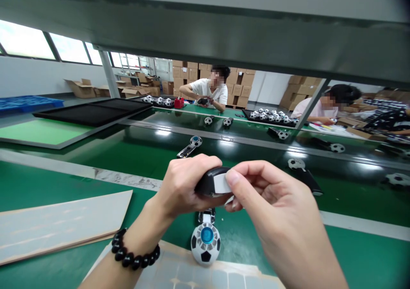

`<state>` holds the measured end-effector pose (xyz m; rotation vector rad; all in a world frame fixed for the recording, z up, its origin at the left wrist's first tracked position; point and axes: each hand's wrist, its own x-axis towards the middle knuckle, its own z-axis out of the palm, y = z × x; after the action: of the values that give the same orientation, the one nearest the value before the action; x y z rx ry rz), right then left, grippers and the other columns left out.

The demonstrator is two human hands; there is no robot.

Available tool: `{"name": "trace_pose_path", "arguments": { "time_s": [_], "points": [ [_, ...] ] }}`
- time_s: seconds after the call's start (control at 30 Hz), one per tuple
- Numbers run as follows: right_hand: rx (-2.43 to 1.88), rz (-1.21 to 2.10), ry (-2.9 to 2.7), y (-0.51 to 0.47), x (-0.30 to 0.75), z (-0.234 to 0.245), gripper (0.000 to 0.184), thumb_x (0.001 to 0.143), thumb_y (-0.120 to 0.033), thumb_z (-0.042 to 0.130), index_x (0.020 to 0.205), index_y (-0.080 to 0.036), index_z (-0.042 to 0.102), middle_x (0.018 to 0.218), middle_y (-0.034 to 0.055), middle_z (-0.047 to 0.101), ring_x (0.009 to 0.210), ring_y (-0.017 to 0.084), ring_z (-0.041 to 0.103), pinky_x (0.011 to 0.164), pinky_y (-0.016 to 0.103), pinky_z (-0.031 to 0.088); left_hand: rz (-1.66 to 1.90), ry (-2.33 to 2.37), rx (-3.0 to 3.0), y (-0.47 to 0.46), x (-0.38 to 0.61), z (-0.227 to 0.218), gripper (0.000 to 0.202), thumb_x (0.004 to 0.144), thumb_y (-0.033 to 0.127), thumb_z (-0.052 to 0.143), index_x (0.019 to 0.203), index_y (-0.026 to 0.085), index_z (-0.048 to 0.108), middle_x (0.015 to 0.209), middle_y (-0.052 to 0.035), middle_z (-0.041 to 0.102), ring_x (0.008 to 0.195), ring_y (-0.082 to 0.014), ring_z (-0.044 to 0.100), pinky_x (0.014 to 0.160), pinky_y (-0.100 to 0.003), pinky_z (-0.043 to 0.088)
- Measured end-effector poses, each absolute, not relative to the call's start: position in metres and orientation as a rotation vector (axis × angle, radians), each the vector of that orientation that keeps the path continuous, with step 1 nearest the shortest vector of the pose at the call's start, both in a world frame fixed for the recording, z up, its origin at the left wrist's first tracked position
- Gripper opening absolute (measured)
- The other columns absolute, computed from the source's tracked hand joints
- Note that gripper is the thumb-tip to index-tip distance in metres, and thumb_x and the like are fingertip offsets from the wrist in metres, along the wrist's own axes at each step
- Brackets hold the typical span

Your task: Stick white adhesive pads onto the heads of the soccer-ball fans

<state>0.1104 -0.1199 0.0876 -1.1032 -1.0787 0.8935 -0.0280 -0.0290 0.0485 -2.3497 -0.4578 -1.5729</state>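
Observation:
My left hand [184, 182] is closed around a black, rounded plastic casing [205, 185], held up over the bench. A blank white sticker [220, 183] lies across the end face of that casing. The thumb and index finger of my right hand [278, 203] pinch the sticker's right edge; the other fingers are curled behind. Below my hands rests a soccer-ball-patterned device [206, 248] with a blue round centre, its stem partly hidden by my hands. Under the ball lies a sheet of pale stickers [179, 270], partly covered by my left forearm.
More sticker sheets [64, 223] are stacked at left. Beyond is a dark green conveyor belt [144, 152] carrying several ball devices, one [196, 141] nearby. Two co-workers [211, 90] [336, 103] sit opposite, near a tray of balls [272, 117]. A grey shelf [205, 28] hangs overhead.

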Motion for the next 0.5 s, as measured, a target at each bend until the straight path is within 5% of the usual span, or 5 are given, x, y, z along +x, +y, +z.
{"name": "trace_pose_path", "arguments": {
  "time_s": [0.5],
  "points": [
    [-1.089, 0.938, -1.094, -0.1185, 0.1127, 0.0881, 0.017, 0.085, -0.034, 0.073, 0.072, -0.023, 0.071, 0.061, -0.0045, 0.066, 0.057, 0.011, 0.061, 0.052, 0.018, 0.053, -1.552, -0.481, -2.348, -0.0291, -0.0291, 0.0489, 0.034, 0.097, 0.052, 0.057, 0.096, 0.017, 0.057, 0.073, -0.0013, 0.072, 0.058, -0.0125, 0.070, 0.052, -0.020, 0.053]
  ]
}}
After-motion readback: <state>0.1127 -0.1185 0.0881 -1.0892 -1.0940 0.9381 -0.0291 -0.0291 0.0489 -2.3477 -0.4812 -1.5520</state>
